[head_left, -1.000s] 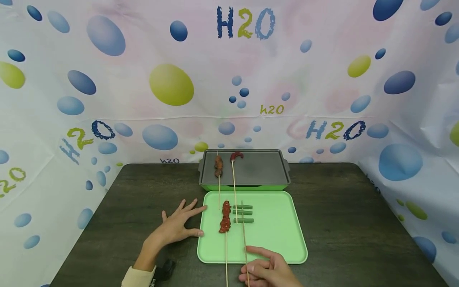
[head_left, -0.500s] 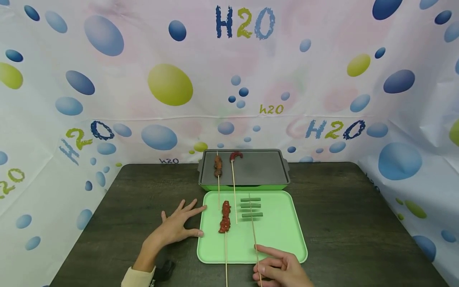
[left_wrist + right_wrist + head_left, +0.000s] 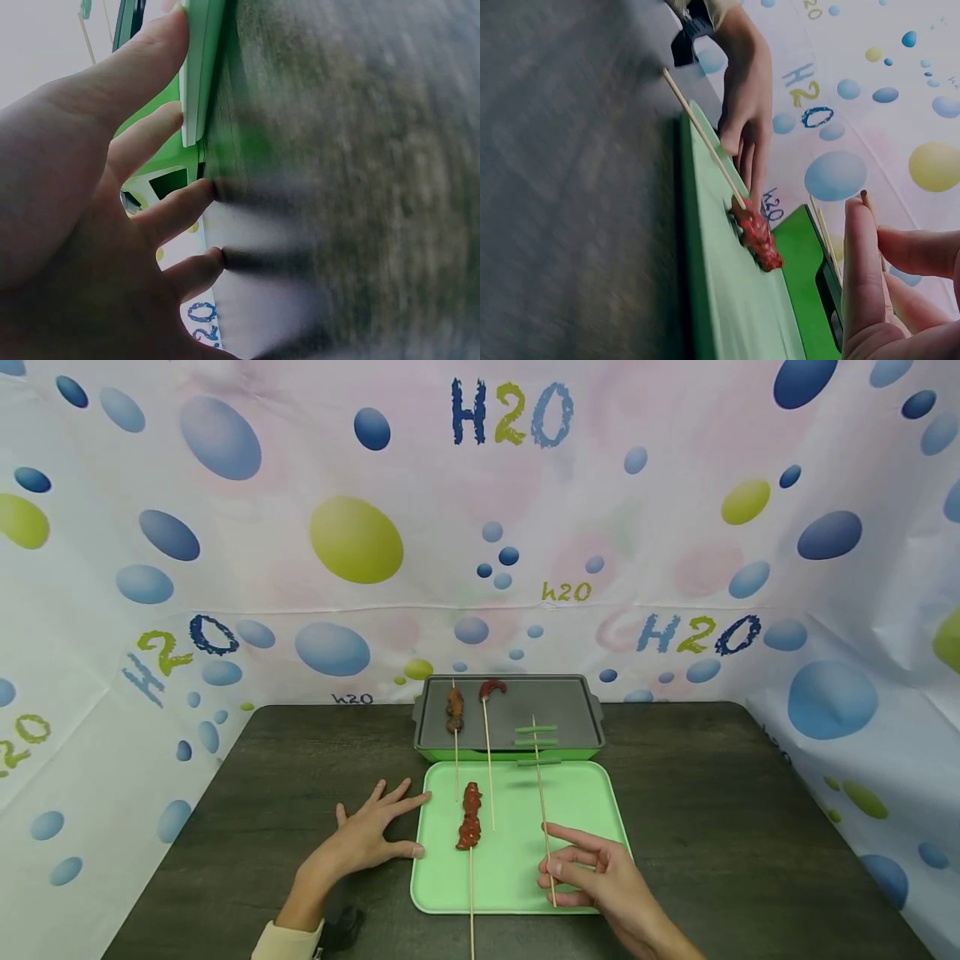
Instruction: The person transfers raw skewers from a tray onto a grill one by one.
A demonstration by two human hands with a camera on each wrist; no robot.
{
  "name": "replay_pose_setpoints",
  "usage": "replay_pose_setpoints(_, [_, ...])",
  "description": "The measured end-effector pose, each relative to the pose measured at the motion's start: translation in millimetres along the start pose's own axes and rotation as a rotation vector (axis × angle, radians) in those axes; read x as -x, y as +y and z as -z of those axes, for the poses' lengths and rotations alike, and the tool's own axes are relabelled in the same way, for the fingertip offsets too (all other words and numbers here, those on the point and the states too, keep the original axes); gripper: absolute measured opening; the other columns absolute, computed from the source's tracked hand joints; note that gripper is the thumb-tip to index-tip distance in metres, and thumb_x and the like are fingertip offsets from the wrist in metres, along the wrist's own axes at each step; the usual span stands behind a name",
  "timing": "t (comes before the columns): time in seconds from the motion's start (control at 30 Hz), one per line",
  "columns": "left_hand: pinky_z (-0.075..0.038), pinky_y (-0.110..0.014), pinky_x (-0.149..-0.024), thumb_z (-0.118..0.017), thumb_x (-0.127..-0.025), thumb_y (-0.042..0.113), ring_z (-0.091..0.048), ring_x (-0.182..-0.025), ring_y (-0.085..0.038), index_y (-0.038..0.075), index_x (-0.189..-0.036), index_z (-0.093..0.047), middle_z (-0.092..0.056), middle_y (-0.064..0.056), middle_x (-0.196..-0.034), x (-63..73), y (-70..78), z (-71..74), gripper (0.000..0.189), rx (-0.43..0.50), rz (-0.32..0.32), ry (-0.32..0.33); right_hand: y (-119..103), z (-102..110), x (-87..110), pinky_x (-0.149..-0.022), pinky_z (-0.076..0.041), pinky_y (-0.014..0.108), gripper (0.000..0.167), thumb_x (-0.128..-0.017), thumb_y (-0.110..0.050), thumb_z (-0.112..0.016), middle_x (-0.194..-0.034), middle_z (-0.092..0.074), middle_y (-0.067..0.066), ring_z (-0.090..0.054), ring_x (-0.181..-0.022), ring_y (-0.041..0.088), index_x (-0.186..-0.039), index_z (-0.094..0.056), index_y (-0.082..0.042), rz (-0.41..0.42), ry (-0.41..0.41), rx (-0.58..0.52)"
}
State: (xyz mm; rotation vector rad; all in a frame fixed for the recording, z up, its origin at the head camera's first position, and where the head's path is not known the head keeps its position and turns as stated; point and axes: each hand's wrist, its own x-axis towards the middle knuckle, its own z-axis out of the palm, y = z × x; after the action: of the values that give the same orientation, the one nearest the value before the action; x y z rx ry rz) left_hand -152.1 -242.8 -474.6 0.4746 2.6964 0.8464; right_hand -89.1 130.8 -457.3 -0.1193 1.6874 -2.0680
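My right hand [image 3: 596,877] pinches the stick of a green vegetable skewer [image 3: 536,742] between thumb and fingers, above the light green tray [image 3: 442,889]. Its three green pieces hang over the front edge of the grey grill plate [image 3: 555,697]. Fingers spread, my left hand [image 3: 367,835] touches the tray's left rim with thumb and forefinger, and other fingertips rest on the table. A glossy red meat skewer [image 3: 469,817] lies on the tray, its stick jutting past the near edge. In the right wrist view the stick's butt end shows between my fingers [image 3: 866,262].
On the grill's left half lie a brown meat skewer [image 3: 455,708] and a skewer with a curled dark red piece [image 3: 492,687]; their sticks reach over the tray. The dark wooden table [image 3: 690,802] extends to both sides, and a patterned sheet [image 3: 420,468] stands behind it.
My right hand has lifted the green vegetable skewer off the tray and carried it right and forward to the grill's front edge. The left hand stays at the tray's rim.
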Motion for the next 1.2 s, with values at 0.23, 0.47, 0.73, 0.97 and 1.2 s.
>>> replay_pose_setpoints(0.23, [0.010,-0.092,-0.092,-0.082,-0.083,0.049,-0.003,-0.153,-0.050,0.030,-0.156,-0.049,-0.025,-0.013,-0.168,-0.7,-0.8,-1.6,0.082,0.005,0.003,-0.004,-7.9,10.6,-26.4,-0.084,-0.061,0.043,0.070,-0.098,-0.008,-0.071,-0.109,-0.074,0.016,-0.074,-0.094,0.021,-0.156,-0.036,0.008,0.024,0.036,-0.014])
replay_pose_setpoints(0.47, [0.009,-0.093,-0.091,-0.082,-0.082,0.049,-0.004,-0.153,-0.051,0.030,-0.156,-0.049,-0.025,-0.013,-0.168,0.6,-1.2,-1.2,0.082,0.003,0.000,0.002,-18.8,21.0,-51.3,-0.084,-0.061,0.039,0.065,-0.099,-0.006,-0.070,-0.111,-0.075,0.017,-0.075,-0.096,0.019,-0.154,-0.039,0.009,0.050,0.081,-0.003])
replay_pose_setpoints(0.73, [0.009,-0.092,-0.092,-0.082,-0.083,0.048,-0.004,-0.153,-0.051,0.029,-0.156,-0.049,-0.025,-0.014,-0.168,2.4,-1.2,-0.5,0.082,0.011,0.002,0.001,-31.5,31.9,-74.8,-0.086,-0.060,0.038,0.060,-0.102,-0.005,-0.065,-0.115,-0.074,0.018,-0.075,-0.098,0.018,-0.154,-0.038,0.010,0.072,0.063,0.043])
replay_pose_setpoints(0.97, [0.010,-0.092,-0.092,-0.082,-0.083,0.048,-0.003,-0.154,-0.050,0.031,-0.156,-0.049,-0.025,-0.012,-0.168,1.1,-1.0,-0.8,0.082,0.013,0.005,0.008,-33.0,35.8,-91.0,-0.088,-0.059,0.036,0.056,-0.102,-0.004,-0.063,-0.122,-0.070,0.024,-0.075,-0.098,0.016,-0.153,-0.041,0.008,0.035,0.076,0.058])
replay_pose_setpoints(1.2, [0.010,-0.092,-0.092,-0.082,-0.082,0.048,-0.004,-0.154,-0.050,0.030,-0.156,-0.049,-0.025,-0.011,-0.169,0.3,-1.2,-1.2,0.083,0.009,0.004,0.014,-32.2,40.4,-99.0,-0.089,-0.059,0.036,0.054,-0.102,-0.002,-0.061,-0.124,-0.069,0.026,-0.075,-0.099,0.018,-0.152,-0.042,0.008,0.024,0.055,0.050])
